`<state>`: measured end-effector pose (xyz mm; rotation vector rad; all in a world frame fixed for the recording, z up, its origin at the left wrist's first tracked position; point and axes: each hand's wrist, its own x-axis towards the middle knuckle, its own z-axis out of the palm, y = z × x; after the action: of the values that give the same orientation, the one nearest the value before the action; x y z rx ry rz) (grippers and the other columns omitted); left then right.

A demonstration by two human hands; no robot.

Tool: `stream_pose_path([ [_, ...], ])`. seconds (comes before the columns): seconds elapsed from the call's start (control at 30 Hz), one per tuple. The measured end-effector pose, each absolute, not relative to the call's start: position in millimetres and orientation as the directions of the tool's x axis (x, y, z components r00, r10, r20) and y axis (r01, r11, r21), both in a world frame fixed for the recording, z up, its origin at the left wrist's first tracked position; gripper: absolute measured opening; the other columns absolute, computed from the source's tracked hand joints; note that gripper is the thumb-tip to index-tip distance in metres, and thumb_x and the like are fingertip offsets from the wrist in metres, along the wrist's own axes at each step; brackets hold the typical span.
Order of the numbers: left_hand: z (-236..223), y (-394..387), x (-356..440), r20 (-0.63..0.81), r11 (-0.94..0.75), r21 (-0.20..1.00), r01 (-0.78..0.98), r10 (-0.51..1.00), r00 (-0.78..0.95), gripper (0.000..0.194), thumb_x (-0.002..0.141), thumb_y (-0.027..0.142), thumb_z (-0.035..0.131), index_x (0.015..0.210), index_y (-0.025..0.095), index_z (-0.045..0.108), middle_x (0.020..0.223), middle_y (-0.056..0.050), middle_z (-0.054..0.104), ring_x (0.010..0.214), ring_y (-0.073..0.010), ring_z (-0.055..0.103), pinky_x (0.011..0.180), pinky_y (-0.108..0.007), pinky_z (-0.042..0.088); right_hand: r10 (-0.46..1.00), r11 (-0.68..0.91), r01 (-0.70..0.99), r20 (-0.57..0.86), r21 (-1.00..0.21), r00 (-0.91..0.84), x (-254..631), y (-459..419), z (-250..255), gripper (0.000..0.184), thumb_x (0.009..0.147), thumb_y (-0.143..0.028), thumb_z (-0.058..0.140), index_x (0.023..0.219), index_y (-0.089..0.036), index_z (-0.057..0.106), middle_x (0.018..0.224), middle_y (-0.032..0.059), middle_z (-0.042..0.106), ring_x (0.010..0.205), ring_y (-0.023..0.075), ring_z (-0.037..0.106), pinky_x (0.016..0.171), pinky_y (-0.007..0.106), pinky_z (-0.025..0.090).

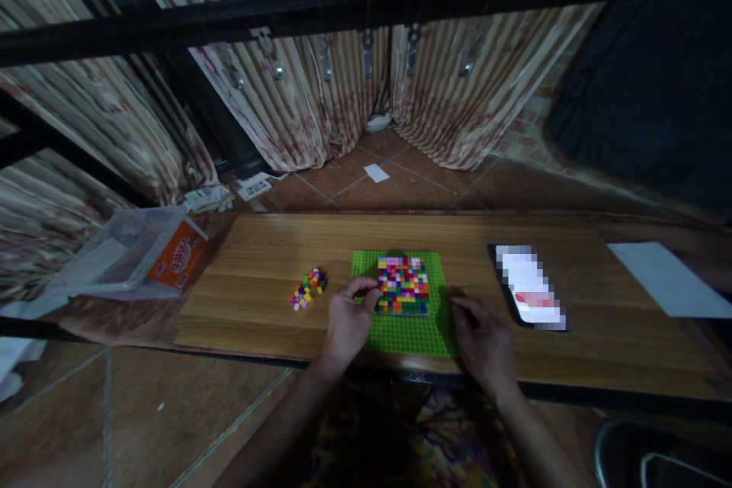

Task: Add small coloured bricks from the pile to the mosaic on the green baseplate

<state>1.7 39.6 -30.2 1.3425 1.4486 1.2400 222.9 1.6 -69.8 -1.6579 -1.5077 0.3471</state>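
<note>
A green studded baseplate point(409, 329) lies on the wooden table point(257, 259), with a square patch of many-coloured small bricks point(403, 285) built on its far half. My left hand point(348, 318) rests on the plate's left edge, its thumb and forefinger pinched at the patch's left side. My right hand point(483, 340) lies at the plate's right edge, fingers curled loosely, nothing visible in it. A small heap of loose coloured bricks point(308, 288) sits on the table left of my left hand.
A phone point(531, 287) with a lit screen lies right of the baseplate. A white sheet point(669, 278) lies at the table's far right. A clear plastic box point(134, 252) with an orange label sits off the table's left end. Curtains hang behind.
</note>
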Motion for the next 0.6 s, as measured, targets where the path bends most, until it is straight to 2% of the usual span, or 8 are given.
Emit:
stream_pose_path([
  [0.2,-32.3,43.2,-0.2,0.080,-0.050,0.961,0.270,0.992,-0.101,0.009,0.076,0.024,0.064,0.080,0.020,0.072,0.079,-0.001,0.072,0.075,-0.0159,0.066,0.074,-0.027,0.052,0.913,0.081,0.689,0.331,-0.720,0.238,223.6,1.2,-70.9,0.026,0.088,-0.038,0.049,0.092,-0.019,0.067,0.094,0.0086,0.069,0.085,0.0225,0.066,0.076,0.035,0.051],
  [0.6,-23.0,44.6,7.6,0.073,-0.036,0.965,0.259,0.989,-0.132,0.009,0.072,0.018,0.062,0.073,0.020,0.071,0.072,0.000,0.071,0.067,-0.0152,0.065,0.065,-0.025,0.051,0.910,0.077,0.706,0.339,-0.704,0.239,222.7,0.8,-69.7,0.028,0.089,-0.039,0.047,0.091,-0.020,0.067,0.094,0.0088,0.070,0.084,0.0226,0.067,0.073,0.034,0.052],
])
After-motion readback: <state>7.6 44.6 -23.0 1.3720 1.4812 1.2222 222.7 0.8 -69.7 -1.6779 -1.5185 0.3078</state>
